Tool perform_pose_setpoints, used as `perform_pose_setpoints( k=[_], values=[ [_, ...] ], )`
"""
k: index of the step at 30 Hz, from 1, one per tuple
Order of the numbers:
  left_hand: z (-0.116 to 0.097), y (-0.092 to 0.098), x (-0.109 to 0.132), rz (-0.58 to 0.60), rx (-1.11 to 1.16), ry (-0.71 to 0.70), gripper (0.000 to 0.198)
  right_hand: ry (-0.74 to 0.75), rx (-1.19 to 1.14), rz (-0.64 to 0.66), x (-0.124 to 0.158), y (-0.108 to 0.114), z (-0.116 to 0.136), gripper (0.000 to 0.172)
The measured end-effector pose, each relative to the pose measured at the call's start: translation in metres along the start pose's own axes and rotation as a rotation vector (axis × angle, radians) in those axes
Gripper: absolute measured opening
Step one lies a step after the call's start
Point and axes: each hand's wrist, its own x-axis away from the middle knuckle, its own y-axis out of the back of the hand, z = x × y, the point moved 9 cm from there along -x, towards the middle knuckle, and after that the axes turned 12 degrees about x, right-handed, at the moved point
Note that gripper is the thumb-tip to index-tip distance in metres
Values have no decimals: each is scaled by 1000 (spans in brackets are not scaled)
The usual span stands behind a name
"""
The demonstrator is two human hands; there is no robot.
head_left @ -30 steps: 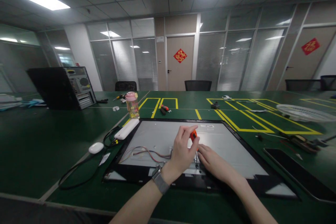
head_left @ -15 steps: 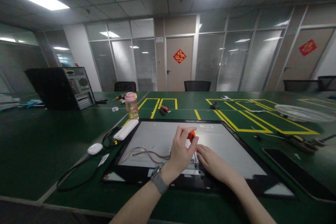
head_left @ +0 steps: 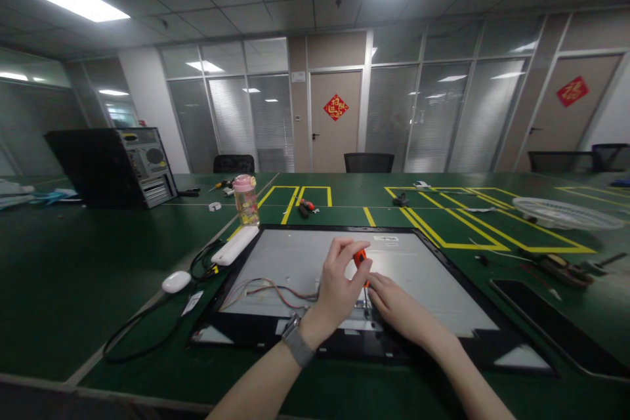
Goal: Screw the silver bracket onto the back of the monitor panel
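Note:
A flat display panel (head_left: 408, 275) with a black frame and a grey metal back lies face down on the green table. Over its lower middle, my left hand (head_left: 339, 275) grips the orange handle of a screwdriver (head_left: 360, 256) between thumb and fingers. The screwdriver stands upright, its dark shaft pointing down at the panel's lower edge. My right hand (head_left: 394, 300) rests low on the panel, its closed fingertips against the lower part of the screwdriver. Thin coloured wires (head_left: 275, 289) run across the panel left of my hands. The tip's exact contact is too small to make out.
Left of the panel are a white power strip (head_left: 236, 246), a white mouse-shaped piece (head_left: 176, 282), black cables and a pink-lidded bottle (head_left: 246, 200). A computer case (head_left: 93, 167) stands farther left. On the right lie a black phone-like slab (head_left: 551, 321), tools (head_left: 566, 270) and a white round frame (head_left: 566, 211).
Both hands keep nearly the same pose on the screwdriver above the panel. The camera view has shifted very slightly.

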Motion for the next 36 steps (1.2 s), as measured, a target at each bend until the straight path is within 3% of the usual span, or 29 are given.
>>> perform_pose_setpoints(
  k=[20,26,33,36],
  values=[
    [7,0,1,-10,67,53,32,1,7,-14,-2,-10,-10,38],
    [-3,3,2,-29,22,-28,20,22,-12,-32,-1,-6,-7,37],
    [1,0,2,-5,63,-8,31,-2,5,-18,-1,-5,-6,37],
    [0,-2,2,11,40,-17,27,-2,-4,-20,-1,-3,-5,36]
  ],
)
